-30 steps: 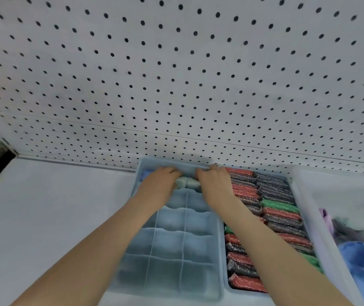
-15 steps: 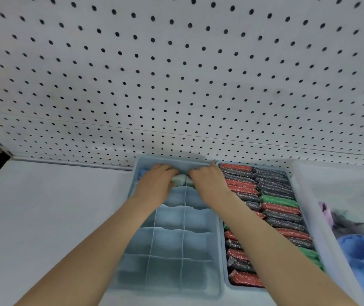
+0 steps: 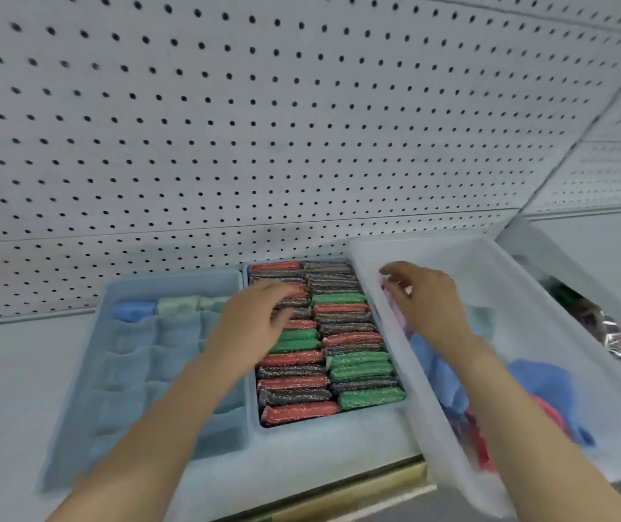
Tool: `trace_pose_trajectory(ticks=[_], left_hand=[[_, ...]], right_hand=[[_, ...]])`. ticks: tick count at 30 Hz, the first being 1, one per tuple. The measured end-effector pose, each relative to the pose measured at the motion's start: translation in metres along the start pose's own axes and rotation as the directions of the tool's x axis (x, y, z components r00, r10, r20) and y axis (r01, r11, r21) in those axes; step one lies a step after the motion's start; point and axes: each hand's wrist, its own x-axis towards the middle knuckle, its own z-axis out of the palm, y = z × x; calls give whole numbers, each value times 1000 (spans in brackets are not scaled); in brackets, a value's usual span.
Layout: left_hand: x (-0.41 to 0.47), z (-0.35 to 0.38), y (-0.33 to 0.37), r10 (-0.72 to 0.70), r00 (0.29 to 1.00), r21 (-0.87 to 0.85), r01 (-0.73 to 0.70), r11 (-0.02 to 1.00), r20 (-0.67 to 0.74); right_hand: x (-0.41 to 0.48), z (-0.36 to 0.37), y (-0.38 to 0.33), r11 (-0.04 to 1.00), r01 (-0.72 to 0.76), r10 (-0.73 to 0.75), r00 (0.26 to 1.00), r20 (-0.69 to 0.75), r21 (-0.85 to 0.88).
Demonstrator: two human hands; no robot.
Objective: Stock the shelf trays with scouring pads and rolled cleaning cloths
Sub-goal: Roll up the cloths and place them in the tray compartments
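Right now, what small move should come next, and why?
Probably the right hand dips into the white bin and picks up one loose cloth. It hovers open above them, the divided tray has rolled cloths only in its back row, and the scouring pad tray looks full.

A white pegboard (image 3: 264, 126) with rows of small dark holes fills the upper view, with a thin horizontal seam low across it. A second perforated panel (image 3: 610, 175) meets it at an angle on the right. Below lies a pale grey shelf (image 3: 11, 389) with a light wooden strip (image 3: 358, 495) along its front edge. A translucent white bin (image 3: 508, 280) sits tilted at the right, overhanging that edge. Beyond the bin is something crinkled and silvery (image 3: 617, 337) — too blurred to identify.
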Motion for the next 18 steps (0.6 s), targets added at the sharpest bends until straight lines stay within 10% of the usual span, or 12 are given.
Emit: trace_pose_trajectory(ticks=[4, 9, 12, 18], left_hand=[[9, 37, 54, 137, 990, -10, -137, 991, 43], [14, 76, 84, 245, 963, 23, -249, 968, 111], [14, 81, 88, 227, 969, 57, -233, 971, 94], [6, 67, 91, 91, 994, -23, -89, 996, 55]], right_hand=[[3, -9, 65, 993, -115, 117, 982, 147, -21], [28, 12, 73, 930, 299, -186, 884, 429, -214], [42, 5, 81, 905, 298, -141, 884, 445, -305], [56, -57, 75, 967, 90, -133, 976, 172, 237]])
